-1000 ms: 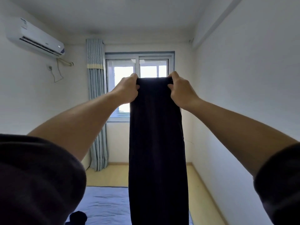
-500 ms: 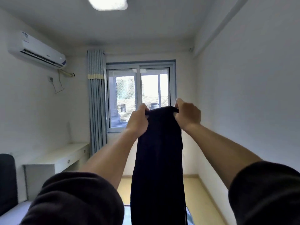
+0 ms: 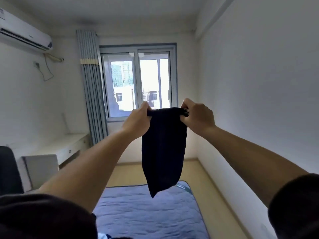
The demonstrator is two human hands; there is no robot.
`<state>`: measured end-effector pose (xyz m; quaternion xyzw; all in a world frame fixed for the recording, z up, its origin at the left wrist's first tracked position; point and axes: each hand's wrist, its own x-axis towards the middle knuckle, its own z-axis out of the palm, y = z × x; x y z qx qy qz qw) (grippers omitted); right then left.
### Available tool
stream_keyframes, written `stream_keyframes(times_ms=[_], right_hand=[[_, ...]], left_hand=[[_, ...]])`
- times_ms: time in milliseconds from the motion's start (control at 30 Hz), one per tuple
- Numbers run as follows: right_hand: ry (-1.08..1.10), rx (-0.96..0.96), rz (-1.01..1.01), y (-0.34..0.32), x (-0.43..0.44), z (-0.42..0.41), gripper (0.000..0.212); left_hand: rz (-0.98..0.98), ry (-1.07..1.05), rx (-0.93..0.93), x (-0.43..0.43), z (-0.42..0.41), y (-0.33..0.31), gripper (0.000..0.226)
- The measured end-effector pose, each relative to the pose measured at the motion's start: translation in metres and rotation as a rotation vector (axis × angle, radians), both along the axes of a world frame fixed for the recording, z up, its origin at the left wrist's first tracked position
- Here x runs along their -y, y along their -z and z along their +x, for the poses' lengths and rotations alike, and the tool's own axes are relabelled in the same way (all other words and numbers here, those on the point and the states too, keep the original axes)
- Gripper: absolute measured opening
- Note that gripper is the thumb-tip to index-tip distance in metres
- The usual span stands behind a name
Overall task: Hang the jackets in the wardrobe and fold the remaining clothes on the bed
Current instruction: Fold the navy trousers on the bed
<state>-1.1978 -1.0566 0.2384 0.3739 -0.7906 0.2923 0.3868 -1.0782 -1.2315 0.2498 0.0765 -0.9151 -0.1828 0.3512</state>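
A dark navy garment (image 3: 164, 150) hangs in the air in front of me, folded lengthwise into a narrow strip. My left hand (image 3: 138, 120) pinches its top left corner and my right hand (image 3: 196, 116) pinches its top right corner, both arms stretched forward. The garment's lower end swings away from me above the far end of the bed (image 3: 148, 214), which has a blue quilted cover. No wardrobe or jacket is in view.
A white desk (image 3: 65, 149) stands along the left wall with a dark chair (image 3: 8, 171) near it. Beyond the bed's foot are the window (image 3: 138, 83), the striped curtain (image 3: 91, 87) and wooden floor (image 3: 193, 171). The right wall runs close beside the bed.
Both hands have come down from in front of the window's top to its sill. The garment's lower end has swung up and away, so it now looks shorter.
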Motion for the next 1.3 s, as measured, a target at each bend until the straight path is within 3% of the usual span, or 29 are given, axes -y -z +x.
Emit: stream_keyframes(times_ms=[400, 633, 900, 1167, 1300], right_hand=[[0.068, 0.658, 0.318, 0.334, -0.120, 0.290, 0.019], [0.016, 0.882, 0.495, 0.423, -0.173, 0.420, 0.019], [-0.035, 1.094, 0.447, 0.454, -0.162, 0.414, 0.017], [-0.045, 1.418, 0.179, 0.556, -0.115, 0.327, 0.010], [-0.002, 1.557, 0.093, 0.625, -0.084, 0.272, 0.009]], left_hand=[[0.273, 0.056, 0.542, -0.096, 0.264, 0.342, 0.016], [0.491, 0.104, 0.764, -0.146, 0.402, 0.434, 0.018], [0.643, 0.113, 0.814, -0.138, 0.409, 0.474, 0.026], [0.679, -0.006, 0.860, -0.101, 0.315, 0.568, 0.006], [0.865, -0.090, 0.834, -0.080, 0.260, 0.635, 0.007]])
